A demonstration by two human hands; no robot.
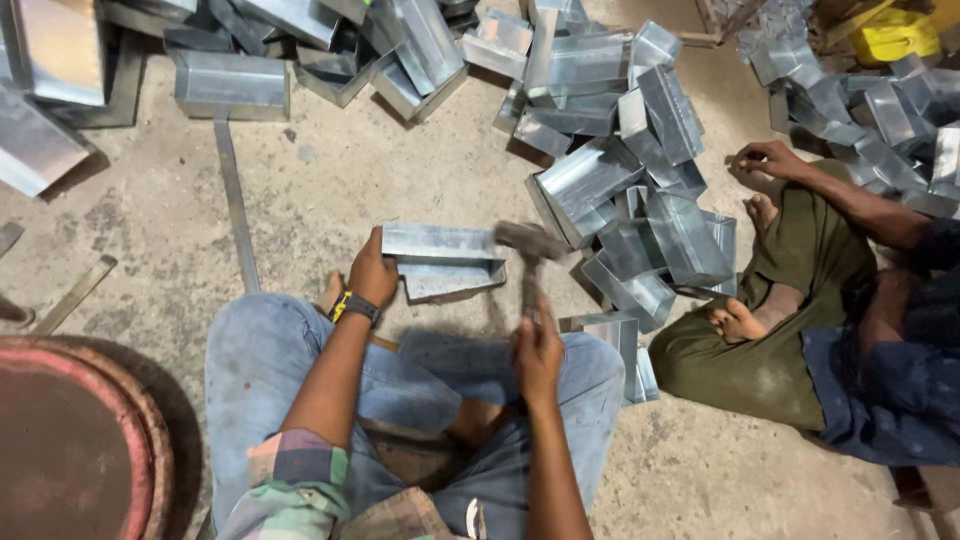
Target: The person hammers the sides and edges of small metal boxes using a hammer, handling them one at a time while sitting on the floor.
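Observation:
My left hand (373, 270) grips the left end of a folded sheet-metal box piece (440, 258) that rests on the concrete floor between my knees. My right hand (537, 348) is closed around the handle of a hammer (529, 252). The hammer's head is blurred and hangs over the right end of the metal piece. I sit on the floor in blue jeans, with a watch on my left wrist.
A heap of similar galvanised metal boxes (630, 180) lies ahead and to the right, with more along the top (300, 50). Another person (830, 310) sits at the right. A flat metal strip (236, 205) lies at left, and a round reddish rim (90, 440) is at bottom left.

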